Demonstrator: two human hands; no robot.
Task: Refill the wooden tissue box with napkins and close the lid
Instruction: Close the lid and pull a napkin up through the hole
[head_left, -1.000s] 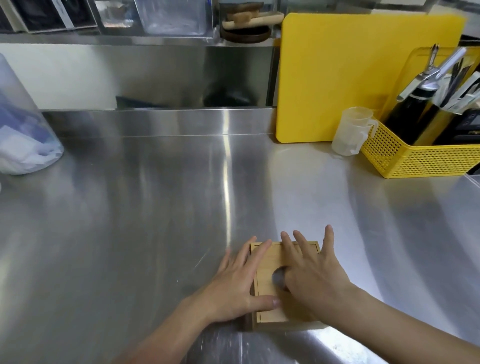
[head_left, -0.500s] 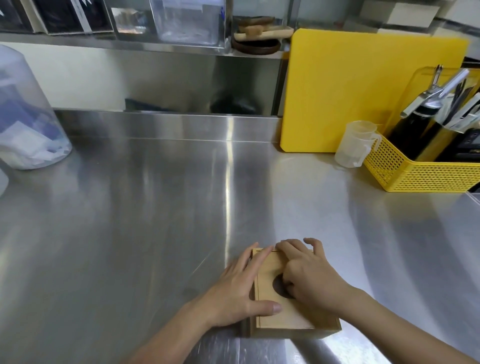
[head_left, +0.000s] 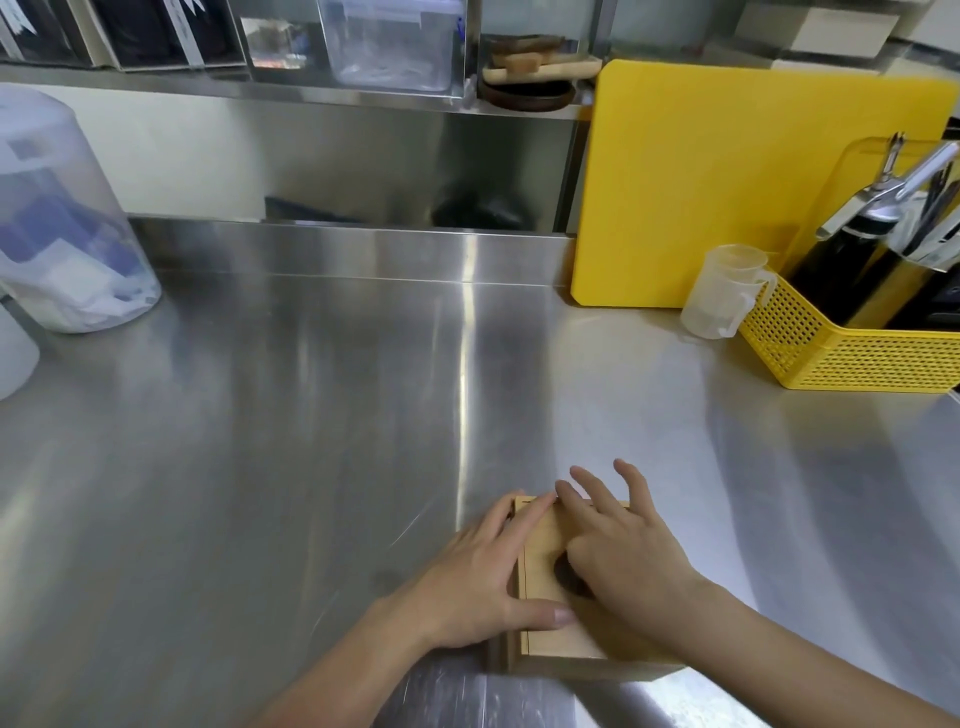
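- A clear plastic tub (head_left: 62, 218) with white and blue contents stands at the far left of the steel counter (head_left: 260, 441), well apart from the work.
- The left hand (head_left: 467, 582) lies flat against the left side of the wooden box (head_left: 550, 634). Its fingers reach along the left edge toward the far corner and its thumb presses across the near part of the lid (head_left: 540, 545). The hand is spread, not curled; it steadies the box and does not lift it.
- The box sits at the near middle of the counter, close to the person, with its long axis running near to far. The lid lies down on it, and a thin dark gap shows at the far left corner.
- The right hand (head_left: 618, 551) rests on top of the lid, fingers loosely spread toward the far edge, the thumb side over the dark round hole (head_left: 563, 574). It grips nothing that can be seen.
- No napkins show here, and I cannot tell whether the box is filled.
- Both hands are already on the box, the right directly above the lid, so my guess is that the right hand works the lid along the long axis while the left braces.
- At the far right stand a yellow cutting board (head_left: 727, 182), a small clear jug (head_left: 727, 291) and a yellow basket (head_left: 841, 353).
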